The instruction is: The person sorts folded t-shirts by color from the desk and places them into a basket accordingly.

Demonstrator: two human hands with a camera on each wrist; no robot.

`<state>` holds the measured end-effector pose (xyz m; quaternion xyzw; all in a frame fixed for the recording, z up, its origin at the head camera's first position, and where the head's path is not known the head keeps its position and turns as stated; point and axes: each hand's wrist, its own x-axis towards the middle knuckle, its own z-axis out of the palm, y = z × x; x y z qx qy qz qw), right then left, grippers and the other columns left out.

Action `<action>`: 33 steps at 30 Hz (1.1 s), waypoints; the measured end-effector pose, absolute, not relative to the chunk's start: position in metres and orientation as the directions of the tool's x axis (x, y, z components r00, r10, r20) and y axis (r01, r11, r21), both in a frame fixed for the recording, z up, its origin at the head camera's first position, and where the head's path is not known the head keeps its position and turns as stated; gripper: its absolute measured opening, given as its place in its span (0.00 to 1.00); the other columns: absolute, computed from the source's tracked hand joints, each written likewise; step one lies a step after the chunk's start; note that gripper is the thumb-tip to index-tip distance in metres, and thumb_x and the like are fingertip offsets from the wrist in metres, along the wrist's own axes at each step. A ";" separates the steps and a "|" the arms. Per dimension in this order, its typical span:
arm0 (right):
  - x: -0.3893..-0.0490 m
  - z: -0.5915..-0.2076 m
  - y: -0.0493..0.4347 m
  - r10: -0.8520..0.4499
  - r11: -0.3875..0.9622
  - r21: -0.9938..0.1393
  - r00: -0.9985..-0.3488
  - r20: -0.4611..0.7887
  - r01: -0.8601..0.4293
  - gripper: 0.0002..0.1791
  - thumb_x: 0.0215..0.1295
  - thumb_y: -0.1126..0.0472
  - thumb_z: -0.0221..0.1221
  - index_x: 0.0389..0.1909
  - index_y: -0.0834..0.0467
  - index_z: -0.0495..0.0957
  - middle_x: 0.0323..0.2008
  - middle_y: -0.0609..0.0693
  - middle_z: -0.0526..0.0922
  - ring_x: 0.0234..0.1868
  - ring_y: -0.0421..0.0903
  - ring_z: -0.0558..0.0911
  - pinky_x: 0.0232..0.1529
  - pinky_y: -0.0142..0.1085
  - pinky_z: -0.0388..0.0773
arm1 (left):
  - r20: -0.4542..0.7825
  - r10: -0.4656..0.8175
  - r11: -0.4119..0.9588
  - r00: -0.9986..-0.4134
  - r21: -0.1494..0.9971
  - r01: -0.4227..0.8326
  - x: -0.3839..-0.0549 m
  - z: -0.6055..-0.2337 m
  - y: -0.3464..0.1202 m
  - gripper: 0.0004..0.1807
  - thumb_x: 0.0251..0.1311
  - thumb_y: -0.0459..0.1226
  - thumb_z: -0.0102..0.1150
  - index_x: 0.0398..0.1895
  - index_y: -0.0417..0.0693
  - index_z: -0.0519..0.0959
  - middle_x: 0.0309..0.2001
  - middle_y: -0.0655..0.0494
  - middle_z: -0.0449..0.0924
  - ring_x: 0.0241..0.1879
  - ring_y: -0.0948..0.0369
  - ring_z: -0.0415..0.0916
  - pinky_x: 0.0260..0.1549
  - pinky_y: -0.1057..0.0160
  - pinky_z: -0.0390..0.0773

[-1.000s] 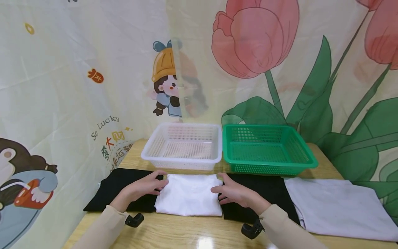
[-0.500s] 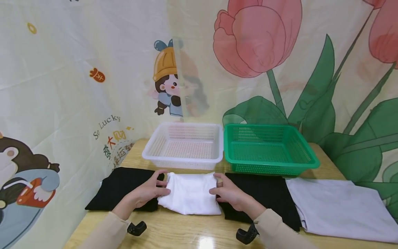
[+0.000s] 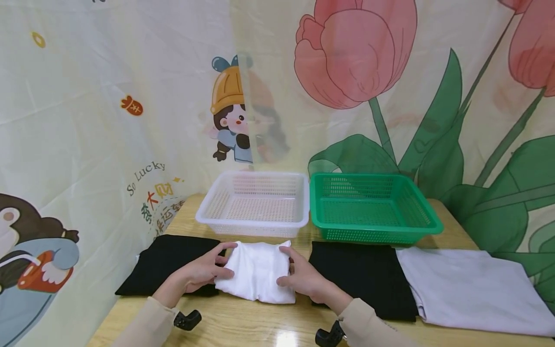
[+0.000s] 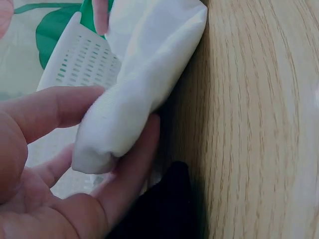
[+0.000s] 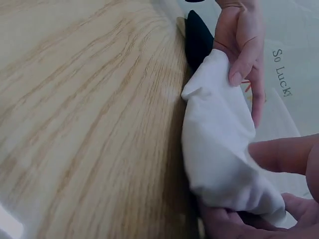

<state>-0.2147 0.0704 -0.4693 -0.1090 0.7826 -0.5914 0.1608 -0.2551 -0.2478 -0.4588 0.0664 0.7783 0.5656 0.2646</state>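
A folded white cloth [image 3: 257, 273] lies between the two hands in the head view, its middle sagging and its front edge wavy. My left hand [image 3: 200, 271] grips its left edge, thumb on top; the left wrist view shows fingers underneath the rolled end of the cloth [image 4: 114, 119]. At the opposite edge my right hand [image 3: 304, 276] grips the cloth, with the thumb above and fingers below in the right wrist view. Part of the cloth's underside is hidden by the fingers.
Behind the cloth stand a white basket [image 3: 253, 229] and a green basket [image 3: 377, 233], side by side. Folded black cloths lie left [image 3: 166, 262] and right [image 3: 364, 279]. A folded pale lilac cloth [image 3: 481, 291] lies far right on the wooden table [image 3: 243, 323].
My right hand has moved left, bringing the white cloth's right edge inward. The cloth has become narrower and more bunched, and more of the right black cloth shows.
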 end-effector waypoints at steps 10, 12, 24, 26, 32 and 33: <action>-0.219 -0.479 0.078 -0.336 0.214 -0.975 -0.932 -0.136 0.065 0.47 0.66 0.76 0.65 0.83 0.54 0.59 0.81 0.69 0.55 0.79 0.67 0.60 0.60 0.52 0.79 | -0.380 0.509 0.313 -0.773 0.918 -0.244 -0.262 -0.446 -0.266 0.50 0.66 0.27 0.67 0.86 0.57 0.52 0.63 0.33 0.70 0.55 0.50 0.80 0.51 0.55 0.82; -0.220 -0.479 0.081 -0.350 0.182 -0.982 -0.929 -0.116 0.054 0.47 0.66 0.77 0.64 0.84 0.53 0.58 0.81 0.68 0.55 0.79 0.69 0.61 0.58 0.50 0.80 | -0.378 0.521 0.304 -0.765 0.920 -0.248 -0.262 -0.444 -0.270 0.50 0.66 0.26 0.67 0.86 0.57 0.52 0.65 0.34 0.69 0.56 0.50 0.79 0.53 0.55 0.82; -0.223 -0.454 0.088 -0.454 0.045 -0.999 -0.891 -0.015 -0.006 0.46 0.74 0.74 0.61 0.86 0.46 0.54 0.81 0.62 0.54 0.62 0.61 0.83 0.51 0.50 0.86 | -0.234 0.550 0.239 -0.802 0.964 -0.117 -0.251 -0.420 -0.285 0.54 0.66 0.28 0.69 0.87 0.56 0.47 0.77 0.33 0.59 0.63 0.48 0.75 0.57 0.54 0.82; -0.224 -0.447 0.087 -0.460 0.035 -0.999 -0.888 -0.006 -0.012 0.46 0.74 0.73 0.61 0.86 0.46 0.53 0.81 0.62 0.54 0.63 0.61 0.83 0.52 0.50 0.86 | -0.208 0.563 0.232 -0.800 0.969 -0.089 -0.252 -0.411 -0.288 0.55 0.66 0.28 0.69 0.88 0.56 0.46 0.78 0.34 0.59 0.63 0.48 0.75 0.57 0.53 0.82; -0.230 -0.427 0.083 -0.464 0.022 -0.999 -0.886 0.014 -0.027 0.46 0.74 0.71 0.62 0.86 0.48 0.53 0.79 0.61 0.57 0.64 0.61 0.81 0.58 0.51 0.84 | -0.135 0.605 0.203 -0.785 0.979 -0.012 -0.256 -0.384 -0.292 0.52 0.68 0.27 0.66 0.87 0.55 0.45 0.74 0.37 0.64 0.60 0.51 0.79 0.56 0.52 0.84; -0.231 -0.424 0.082 -0.464 0.018 -0.999 -0.886 0.015 -0.027 0.45 0.74 0.71 0.62 0.86 0.48 0.53 0.79 0.61 0.57 0.65 0.62 0.81 0.58 0.51 0.84 | -0.126 0.610 0.202 -0.783 0.979 0.000 -0.258 -0.380 -0.293 0.52 0.69 0.27 0.66 0.87 0.55 0.46 0.73 0.37 0.64 0.60 0.51 0.79 0.56 0.53 0.84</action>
